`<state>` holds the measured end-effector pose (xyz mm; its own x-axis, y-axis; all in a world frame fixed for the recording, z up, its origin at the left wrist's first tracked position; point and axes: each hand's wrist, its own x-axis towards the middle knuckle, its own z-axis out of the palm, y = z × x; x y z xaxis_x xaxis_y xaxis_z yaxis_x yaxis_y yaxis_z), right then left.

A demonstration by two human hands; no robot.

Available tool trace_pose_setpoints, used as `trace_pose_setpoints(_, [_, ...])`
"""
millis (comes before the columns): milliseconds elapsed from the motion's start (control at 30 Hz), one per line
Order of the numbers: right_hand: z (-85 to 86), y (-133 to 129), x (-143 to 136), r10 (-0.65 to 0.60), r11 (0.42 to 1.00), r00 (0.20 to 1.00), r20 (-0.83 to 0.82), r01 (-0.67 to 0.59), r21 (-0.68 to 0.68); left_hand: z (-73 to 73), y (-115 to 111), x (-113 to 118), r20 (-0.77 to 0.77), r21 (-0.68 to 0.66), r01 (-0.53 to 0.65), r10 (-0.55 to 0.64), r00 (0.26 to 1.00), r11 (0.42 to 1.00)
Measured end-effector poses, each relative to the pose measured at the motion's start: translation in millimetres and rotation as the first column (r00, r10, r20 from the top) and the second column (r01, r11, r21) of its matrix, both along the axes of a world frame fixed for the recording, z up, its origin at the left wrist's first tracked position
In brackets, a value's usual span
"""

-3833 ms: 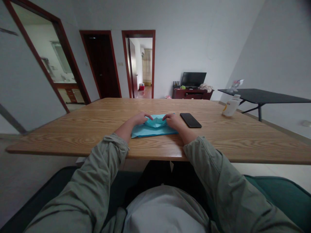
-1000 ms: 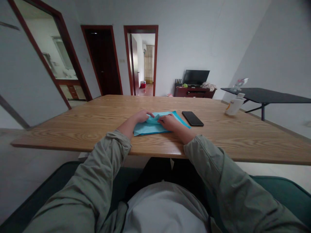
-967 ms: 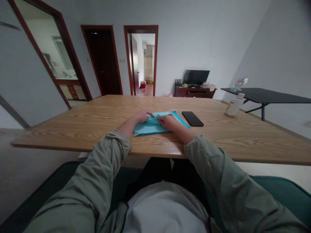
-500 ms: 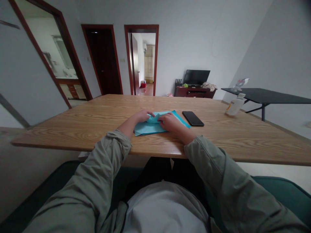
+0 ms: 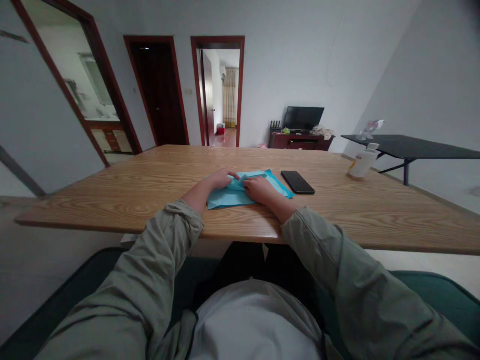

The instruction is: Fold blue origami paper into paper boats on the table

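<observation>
Light blue sheets of paper or cloth (image 5: 229, 198) lie on the wooden table near its front edge, with a folded part raised in the middle. My left hand (image 5: 221, 178) rests on their left side, fingers bent and pressed on the fold. From the right, my right hand (image 5: 259, 189) has its fingers closed on the same fold. A brighter blue edge shows beyond my right hand. Just right of the sheets lies a black phone (image 5: 298, 182), touched by neither hand.
A clear bottle (image 5: 363, 162) with a white cap stands on the right of the wooden table (image 5: 150, 175). Behind it is a black table (image 5: 416, 146) with a clear plastic item on it. A screen (image 5: 304, 119) sits on a cabinet by the wall.
My right hand has shifted very slightly, its wrist a little to the left. My left hand and the blue sheets look nearly the same.
</observation>
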<state>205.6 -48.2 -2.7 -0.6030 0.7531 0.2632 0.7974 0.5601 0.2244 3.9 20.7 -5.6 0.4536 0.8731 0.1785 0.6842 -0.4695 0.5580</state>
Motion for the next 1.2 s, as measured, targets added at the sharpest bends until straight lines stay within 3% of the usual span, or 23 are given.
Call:
trace_pose_setpoints(367, [3.7,-3.0,-1.1,-0.043,0.999,0.999,-0.003,0.043,-0.006,4.4,-7.0,3.1,-0.065,0.048,0.034,-0.031,0.997,0.998])
trace_pose_setpoints(633, [17.2,-12.8,13.9,-0.003,0.999,0.984,-0.179,0.011,0.039,-4.2,3.4,-0.7,-0.045,0.052,-0.003,0.005,0.999,0.999])
trace_pose_setpoints(867, [21.7,-23.0,10.1,0.104,0.994,0.994,-0.022,-0.105,-0.011,1.2,-2.5,0.4,-0.052,0.021,0.018,-0.017,0.999,1.000])
trace_pose_setpoints(1067, [13.8,-12.9,7.9,0.066,0.996,0.997,0.030,-0.063,-0.069,8.1,-9.3,5.4,-0.026,-0.049,0.057,-0.058,0.998,0.997])
trace_pose_setpoints(1200, [12.6,-11.1,9.7,0.051,0.995,0.999,-0.003,-0.051,-0.091,17.0,-12.6,7.7,-0.074,-0.024,0.062,-0.064,0.995,0.998])
